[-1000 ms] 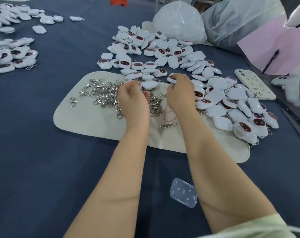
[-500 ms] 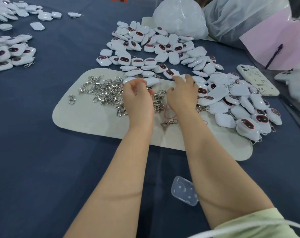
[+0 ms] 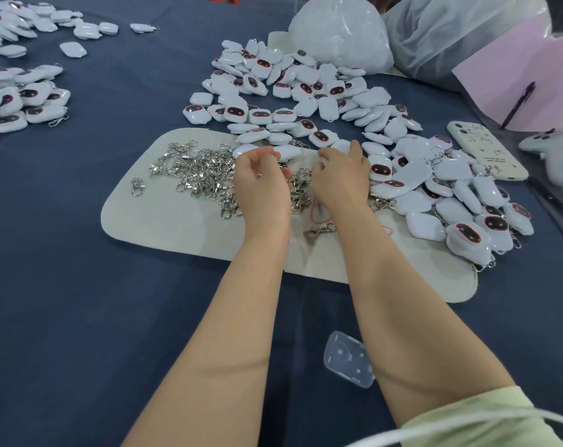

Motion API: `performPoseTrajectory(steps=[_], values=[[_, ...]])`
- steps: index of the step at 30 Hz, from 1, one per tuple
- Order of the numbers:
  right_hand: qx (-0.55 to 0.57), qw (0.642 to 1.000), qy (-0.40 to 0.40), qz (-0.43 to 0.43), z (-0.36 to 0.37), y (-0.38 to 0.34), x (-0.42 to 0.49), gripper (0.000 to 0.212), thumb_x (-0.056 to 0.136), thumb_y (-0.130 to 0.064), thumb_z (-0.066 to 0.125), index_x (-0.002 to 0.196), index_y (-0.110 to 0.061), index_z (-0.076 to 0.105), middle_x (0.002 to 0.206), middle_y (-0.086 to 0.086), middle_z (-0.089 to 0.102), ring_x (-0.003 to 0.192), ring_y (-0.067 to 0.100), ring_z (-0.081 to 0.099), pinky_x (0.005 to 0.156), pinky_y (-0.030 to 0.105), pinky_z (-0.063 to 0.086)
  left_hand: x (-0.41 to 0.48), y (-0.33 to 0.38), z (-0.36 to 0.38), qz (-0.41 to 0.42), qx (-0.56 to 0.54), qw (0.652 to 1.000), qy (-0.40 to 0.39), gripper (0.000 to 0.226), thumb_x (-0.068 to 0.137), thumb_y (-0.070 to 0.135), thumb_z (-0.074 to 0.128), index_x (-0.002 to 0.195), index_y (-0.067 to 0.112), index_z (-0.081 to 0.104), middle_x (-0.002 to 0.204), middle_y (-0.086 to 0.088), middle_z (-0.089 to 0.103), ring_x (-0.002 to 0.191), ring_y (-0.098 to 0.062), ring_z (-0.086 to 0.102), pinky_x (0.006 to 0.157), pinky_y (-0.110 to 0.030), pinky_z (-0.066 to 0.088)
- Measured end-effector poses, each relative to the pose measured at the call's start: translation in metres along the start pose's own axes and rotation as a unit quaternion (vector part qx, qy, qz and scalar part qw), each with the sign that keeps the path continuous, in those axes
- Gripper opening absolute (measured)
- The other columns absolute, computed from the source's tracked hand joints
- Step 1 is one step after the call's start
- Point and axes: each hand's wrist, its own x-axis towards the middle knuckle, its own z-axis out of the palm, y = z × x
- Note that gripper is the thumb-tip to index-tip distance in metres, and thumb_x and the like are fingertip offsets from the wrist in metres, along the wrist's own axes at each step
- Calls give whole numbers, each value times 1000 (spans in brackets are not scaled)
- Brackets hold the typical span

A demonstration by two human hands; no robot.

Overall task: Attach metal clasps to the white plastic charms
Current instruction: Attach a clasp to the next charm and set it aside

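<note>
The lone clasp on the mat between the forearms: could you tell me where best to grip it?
I'd pinch the lone clasp across its thicker hook body, from above: it lies flat on the mat, apart from the heap.

a dark blue cloth covers the table, with a cream felt mat lying flat on it in the middle. a small clear plastic case lies on the cloth near the mat's front edge, and a phone in a cream case lies face down at the right. behind sit a white plastic bag, a cloudy bag and a pink sheet with a dark pen on it.
</note>
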Motion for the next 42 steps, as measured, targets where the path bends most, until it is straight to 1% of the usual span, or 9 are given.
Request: performPoseTrajectory(steps=[5, 11, 19, 23, 28, 32, 34, 37, 42], values=[[-12, 1000, 6, -1, 1, 0, 2, 40, 100, -27, 34, 134, -13, 48, 151, 20, 25, 137, 34, 26, 112, 38, 20, 0, -1, 0, -6, -5, 1000, -1, 21, 94, 5, 40, 83, 18, 52, 90, 1, 58, 55, -1, 55, 50, -15, 45], [84, 993, 82, 23, -12, 8, 1, 30, 93, -9, 42, 121, -14, 48, 125, 12, 49, 112, 31, 49, 83, 35, 37, 0, 1, -2, -17, -32, 999, 0, 21, 94, 3, 40, 84, 17, 52, 86, 2, 57, 53, -3, 54, 53, -18, 48], [131, 984, 102, 67, -22, 9, 1, 27, 99, -16, 40, 122, -5, 48, 120, 13, 58, 111, 26, 52, 85, 30, 39, 1, 2, -4, -21, -36, 999, 4, 21, 94, 2, 41, 83, 16, 52, 85, 1, 58, 55, -4, 54, 53, -18, 49], [260, 950, 139, 100, -33, 6, -3, 25, 98, -21, 42, 111, -5, 56, 108, 7, 64, 98, 20, 56, 80, 24, 39, 3, 2, -4, -23, -36, 999, 1, 19, 94, 4, 42, 85, 16, 53, 85, 2, 58, 57, -5, 55, 55, -18, 50], [422, 906, 10, 1, -47, -14, -32, 18, 94, -18, 51, 78, -21, 58, 76, -4, 61, 73, 15, 61, 76, 34, 54, 9, 2, -5, -12, 60, 997, -44, 20, 96, 23, 50, 112, 15, 58, 83, 5, 64, 69, -8, 57, 62, -21, 46], [472, 878, -81, -7, -42, -20, -52, 11, 94, -13, 53, 86, -15, 59, 75, -1, 62, 65, 9, 60, 74, 30, 56, 10, 2, -6, 27, 151, 985, -76, 17, 94, 22, 53, 102, 14, 65, 97, -9, 67, 84, -25, 61, 80, -39, 50], [430, 900, -64, 6, -39, -16, -55, 6, 94, -14, 53, 98, -14, 57, 86, 3, 64, 75, 15, 62, 79, 33, 54, 10, 2, -10, 36, 140, 988, -48, 15, 94, 17, 53, 101, 12, 65, 93, -6, 66, 81, -21, 60, 81, -38, 51], [131, 984, -95, -77, -39, -6, -55, 26, 87, -20, 62, 113, -20, 60, 109, 4, 57, 95, 19, 57, 86, 27, 42, 12, 1, -13, 10, 56, 998, -40, 12, 96, 14, 50, 101, 14, 61, 99, -4, 63, 79, -13, 62, 77, -34, 56], [28, 986, -124, -106, -28, -13, -60, 20, 85, -15, 62, 104, -15, 59, 114, 11, 53, 99, 28, 55, 75, 25, 35, 9, 2, -10, -53, -70, 995, -46, 7, 97, 11, 49, 98, 11, 56, 119, -15, 59, 102, -27, 63, 59, -19, 54]])
